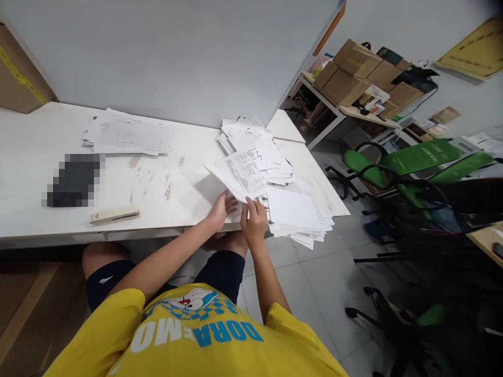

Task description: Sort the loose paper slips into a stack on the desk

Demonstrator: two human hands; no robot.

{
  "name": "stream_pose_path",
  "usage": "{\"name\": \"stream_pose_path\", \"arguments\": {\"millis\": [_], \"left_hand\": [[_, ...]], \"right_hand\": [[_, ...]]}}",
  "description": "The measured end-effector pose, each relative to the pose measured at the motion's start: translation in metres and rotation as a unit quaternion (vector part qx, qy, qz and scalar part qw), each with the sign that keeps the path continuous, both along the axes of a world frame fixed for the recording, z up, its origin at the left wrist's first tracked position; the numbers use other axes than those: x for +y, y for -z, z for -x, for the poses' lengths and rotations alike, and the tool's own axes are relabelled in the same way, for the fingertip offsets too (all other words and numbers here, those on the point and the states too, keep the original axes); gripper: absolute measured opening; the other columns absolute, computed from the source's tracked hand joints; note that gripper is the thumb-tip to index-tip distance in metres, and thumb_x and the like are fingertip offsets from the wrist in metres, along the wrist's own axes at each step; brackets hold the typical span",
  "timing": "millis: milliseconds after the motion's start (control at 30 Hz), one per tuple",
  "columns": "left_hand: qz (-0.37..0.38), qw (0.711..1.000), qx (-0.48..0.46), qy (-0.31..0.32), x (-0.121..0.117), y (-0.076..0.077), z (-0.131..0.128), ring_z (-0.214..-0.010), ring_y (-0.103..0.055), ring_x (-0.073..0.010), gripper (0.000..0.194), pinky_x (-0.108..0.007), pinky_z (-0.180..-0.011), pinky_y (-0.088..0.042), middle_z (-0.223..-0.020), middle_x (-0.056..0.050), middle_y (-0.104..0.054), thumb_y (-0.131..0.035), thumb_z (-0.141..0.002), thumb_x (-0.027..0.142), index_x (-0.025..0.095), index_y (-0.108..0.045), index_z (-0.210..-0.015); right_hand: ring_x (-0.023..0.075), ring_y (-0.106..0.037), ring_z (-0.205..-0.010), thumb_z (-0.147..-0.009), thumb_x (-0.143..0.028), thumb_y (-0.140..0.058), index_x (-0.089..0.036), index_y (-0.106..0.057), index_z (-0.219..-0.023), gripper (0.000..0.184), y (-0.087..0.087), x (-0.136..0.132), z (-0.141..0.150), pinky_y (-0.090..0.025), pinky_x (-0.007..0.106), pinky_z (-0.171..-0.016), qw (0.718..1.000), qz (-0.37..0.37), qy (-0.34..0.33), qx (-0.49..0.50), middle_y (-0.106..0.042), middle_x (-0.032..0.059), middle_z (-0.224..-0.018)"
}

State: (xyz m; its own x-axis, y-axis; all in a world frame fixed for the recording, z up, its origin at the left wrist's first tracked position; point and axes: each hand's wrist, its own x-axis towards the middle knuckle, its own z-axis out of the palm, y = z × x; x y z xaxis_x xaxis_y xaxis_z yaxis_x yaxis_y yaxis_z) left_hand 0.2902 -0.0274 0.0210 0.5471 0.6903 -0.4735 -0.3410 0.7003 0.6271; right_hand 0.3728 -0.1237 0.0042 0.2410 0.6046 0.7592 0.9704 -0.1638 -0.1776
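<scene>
Near the desk's front edge, my right hand (254, 222) pinches the lower edge of a printed paper sheet (244, 175). The sheet is tilted up off the desk, its left corner bent, and a round stamp shows on its print. My left hand (222, 210) is just left of the sheet's lower edge, fingers apart and holding nothing; whether its fingertips touch the paper I cannot tell. Behind the sheet lies a messy paper pile (257, 139) with handwriting on one page. To the right of my right hand, a second paper stack (294, 209) overhangs the desk's edge.
On the white desk (188, 183), a stapler (115, 215) lies at the front left, with a pixelated dark object (74, 180) behind it. More printed sheets (129, 133) lie by the wall. Green chairs (420, 159) and cardboard boxes (353, 68) stand to the right.
</scene>
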Motion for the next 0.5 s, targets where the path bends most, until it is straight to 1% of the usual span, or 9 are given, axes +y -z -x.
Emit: {"name": "stream_pose_path", "arguments": {"millis": [67,133,233,300,367,433,467,500], "left_hand": [[-0.006,1.0,-0.003,0.007,0.006,0.003,-0.007,-0.068,-0.064,-0.0155,0.024,-0.028,-0.071,-0.053,-0.079,-0.004,-0.067,-0.052,-0.093,0.041,0.02,-0.064,-0.098],[-0.015,1.0,-0.014,0.021,0.013,0.004,-0.012,-0.072,-0.065,-0.0182,0.028,-0.031,-0.075,-0.054,-0.076,-0.004,-0.068,-0.053,-0.091,0.043,0.018,-0.065,-0.094],[-0.053,0.996,-0.063,0.036,0.021,0.0,-0.013,-0.089,-0.069,-0.0232,0.031,-0.036,-0.087,-0.054,-0.085,-0.006,-0.074,-0.05,-0.089,0.042,0.018,-0.067,-0.099],[-0.076,0.991,-0.102,0.048,0.024,-0.006,-0.013,-0.098,-0.069,-0.0258,0.034,-0.039,-0.093,-0.053,-0.093,-0.007,-0.076,-0.05,-0.088,0.042,0.017,-0.068,-0.101],[-0.1,0.983,-0.132,0.074,0.027,-0.014,-0.017,-0.105,-0.068,-0.0279,0.036,-0.042,-0.097,-0.052,-0.1,-0.009,-0.076,-0.051,-0.087,0.044,0.016,-0.069,-0.101],[-0.139,0.978,-0.131,0.087,0.032,-0.02,-0.027,-0.11,-0.066,-0.0292,0.038,-0.043,-0.101,-0.05,-0.106,-0.011,-0.075,-0.052,-0.088,0.047,0.016,-0.068,-0.103],[-0.173,0.977,-0.097,0.071,0.037,-0.021,-0.032,-0.113,-0.065,-0.0292,0.04,-0.044,-0.102,-0.05,-0.109,-0.011,-0.074,-0.05,-0.089,0.048,0.016,-0.067,-0.106],[-0.213,0.975,-0.042,0.039,0.043,-0.021,-0.037,-0.117,-0.064,-0.0291,0.042,-0.044,-0.104,-0.048,-0.113,-0.012,-0.073,-0.046,-0.092,0.05,0.017,-0.066,-0.109]], "right_hand": [[0.023,-0.064,-0.088,-0.1,-0.018,-0.038,-0.016,-0.06,-0.129,0.037,0.008,0.0,-0.002,-0.05,0.036,-0.076,1.0,-0.019,-0.004,-0.016,-0.069,0.0149,-0.099],[0.0211,-0.066,-0.088,-0.098,-0.011,-0.035,-0.018,-0.058,-0.134,0.043,0.017,-0.002,-0.004,-0.05,0.035,-0.077,0.999,-0.009,-0.027,-0.046,-0.071,0.0134,-0.099],[0.0195,-0.069,-0.094,-0.097,-0.008,-0.036,-0.021,-0.06,-0.133,0.045,0.026,-0.01,-0.001,-0.051,0.034,-0.083,0.994,-0.002,-0.065,-0.082,-0.075,0.0109,-0.105],[0.0211,-0.069,-0.108,-0.097,-0.01,-0.035,-0.023,-0.062,-0.131,0.045,0.027,-0.015,0.002,-0.05,0.038,-0.093,0.996,0.005,-0.06,-0.069,-0.074,0.0108,-0.115],[0.0232,-0.063,-0.123,-0.096,-0.014,-0.032,-0.024,-0.064,-0.13,0.048,0.022,-0.015,0.001,-0.045,0.044,-0.106,0.998,0.036,-0.041,-0.028,-0.071,0.0106,-0.125],[0.0246,-0.056,-0.133,-0.096,-0.016,-0.029,-0.024,-0.064,-0.132,0.051,0.01,-0.007,-0.006,-0.037,0.049,-0.115,0.996,0.077,-0.027,0.021,-0.067,0.0104,-0.134],[0.0248,-0.053,-0.136,-0.096,-0.016,-0.028,-0.023,-0.063,-0.134,0.052,0.003,0.0,-0.011,-0.034,0.051,-0.118,0.995,0.091,-0.023,0.043,-0.064,0.0108,-0.137],[0.0248,-0.051,-0.138,-0.095,-0.015,-0.028,-0.022,-0.063,-0.135,0.052,-0.003,0.008,-0.017,-0.031,0.052,-0.119,0.993,0.1,-0.023,0.062,-0.062,0.0113,-0.14]]}}
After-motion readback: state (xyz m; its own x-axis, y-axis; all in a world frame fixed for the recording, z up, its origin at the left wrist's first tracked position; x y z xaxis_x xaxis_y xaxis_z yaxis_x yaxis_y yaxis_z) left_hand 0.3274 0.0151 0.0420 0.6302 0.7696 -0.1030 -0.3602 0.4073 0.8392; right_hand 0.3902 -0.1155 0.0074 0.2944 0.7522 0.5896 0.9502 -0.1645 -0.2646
